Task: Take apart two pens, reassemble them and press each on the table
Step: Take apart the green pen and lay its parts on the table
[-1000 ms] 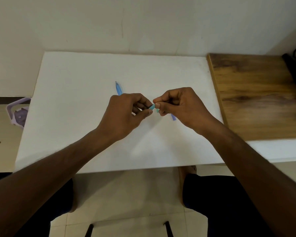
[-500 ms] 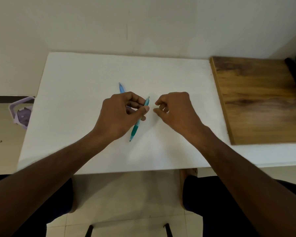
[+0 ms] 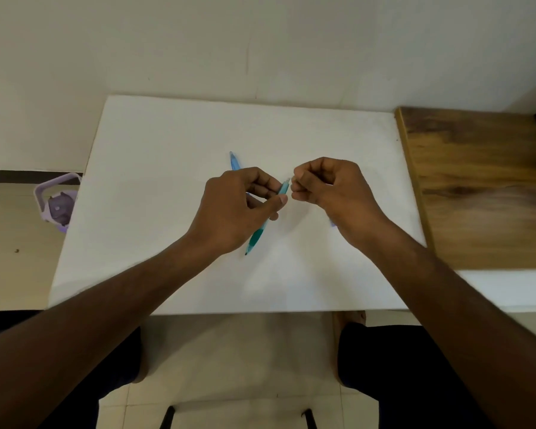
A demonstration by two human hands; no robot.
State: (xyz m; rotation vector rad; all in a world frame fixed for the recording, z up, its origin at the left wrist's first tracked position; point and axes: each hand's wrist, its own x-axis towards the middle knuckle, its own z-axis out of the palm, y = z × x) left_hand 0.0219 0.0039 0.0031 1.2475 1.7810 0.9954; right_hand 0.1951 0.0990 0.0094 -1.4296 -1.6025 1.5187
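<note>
White bench (image 3: 167,258) against a pale wall. Left hand (image 3: 232,209) gripping teal pen (image 3: 257,235), tip down just above bench. Right hand (image 3: 331,187) fingers pinched at its top end, contents unclear. Farther back, blue pen part (image 3: 235,161) lying flat. Risk: small piece slipping, rolling off.

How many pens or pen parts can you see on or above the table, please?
3: a teal pen gripped in the left hand; a blue piece on the white table behind that hand; a bluish bit under the right hand, mostly hidden. More may be hidden.
</note>
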